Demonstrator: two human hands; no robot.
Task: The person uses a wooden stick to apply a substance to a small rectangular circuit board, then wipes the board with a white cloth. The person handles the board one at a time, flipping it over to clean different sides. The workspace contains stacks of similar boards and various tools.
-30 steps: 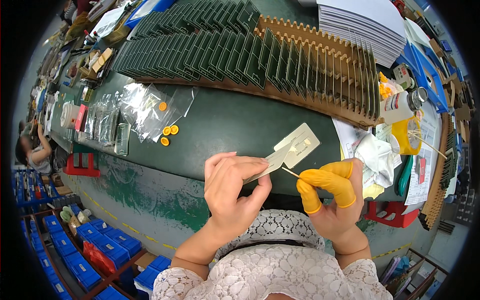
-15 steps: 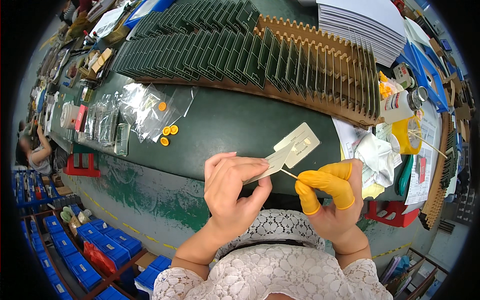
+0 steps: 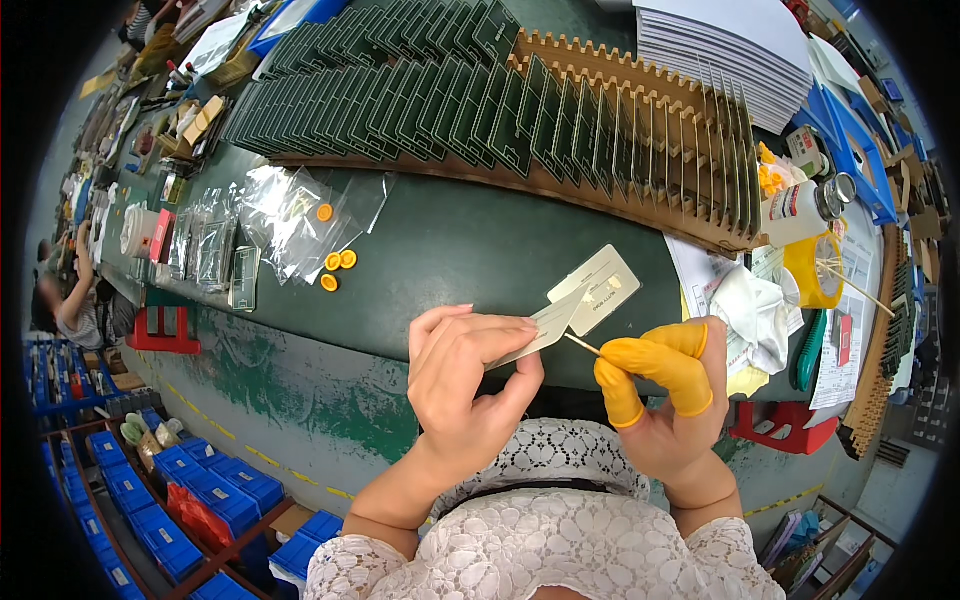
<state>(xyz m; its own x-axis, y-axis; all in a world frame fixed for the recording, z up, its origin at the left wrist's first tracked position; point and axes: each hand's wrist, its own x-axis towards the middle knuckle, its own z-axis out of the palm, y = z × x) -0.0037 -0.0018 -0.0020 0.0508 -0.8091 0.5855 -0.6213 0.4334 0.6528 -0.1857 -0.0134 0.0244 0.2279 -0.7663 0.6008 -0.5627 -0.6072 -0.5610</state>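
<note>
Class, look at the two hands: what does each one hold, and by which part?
The left hand pinches a pale flat card by its near end. The right hand, in yellow finger cots, holds a thin wooden stick by its rear end.

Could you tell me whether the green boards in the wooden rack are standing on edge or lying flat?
Standing on edge: the green boards sit side by side in the slots of the wooden rack, leaning slightly, with none lying flat.

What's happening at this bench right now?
A person at a green workbench holds a small pale card in the bare left hand. The right hand, wearing yellow finger cots, pinches a thin wooden stick whose tip meets the card's edge. Behind them, a slotted wooden rack holds rows of dark green boards.
</note>
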